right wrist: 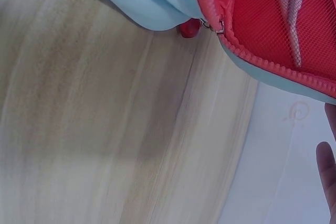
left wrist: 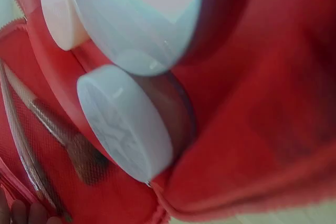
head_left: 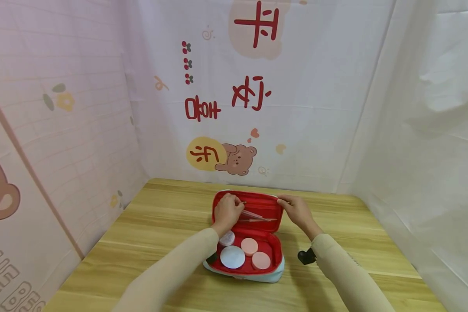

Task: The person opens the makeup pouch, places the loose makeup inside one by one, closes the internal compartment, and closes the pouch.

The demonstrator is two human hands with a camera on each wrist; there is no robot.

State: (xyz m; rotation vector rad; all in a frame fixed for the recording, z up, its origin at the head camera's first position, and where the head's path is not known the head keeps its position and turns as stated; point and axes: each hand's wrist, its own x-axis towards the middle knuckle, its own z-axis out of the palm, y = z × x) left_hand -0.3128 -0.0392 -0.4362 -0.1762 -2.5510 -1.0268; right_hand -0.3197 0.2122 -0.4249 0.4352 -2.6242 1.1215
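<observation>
A cosmetic bag (head_left: pixel 274 277), light blue outside with a red lining, lies unzipped on the table, its lid raised at the back. My left hand (head_left: pixel 228 212) is at the lid's left side, fingertips curled at the top edge of the mesh pocket (head_left: pixel 271 212); the exact pinch is partly hidden. My right hand (head_left: pixel 296 212) grips the lid's upper right corner between thumb and fingers. Behind the mesh lie slim pale sticks and a makeup brush (left wrist: pixel 86 158). In the base sit a large white round container (head_left: pixel 232 257), a smaller white one (left wrist: pixel 126 124) and two pink ones (head_left: pixel 261 260).
The wooden table (head_left: pixel 164 216) runs back to a white printed cloth (head_left: pixel 308 130), with cloth walls on both sides too. Black wrist gear (head_left: pixel 306 256) shows below the right forearm. A red zipper tab (right wrist: pixel 189 28) hangs at the bag's corner.
</observation>
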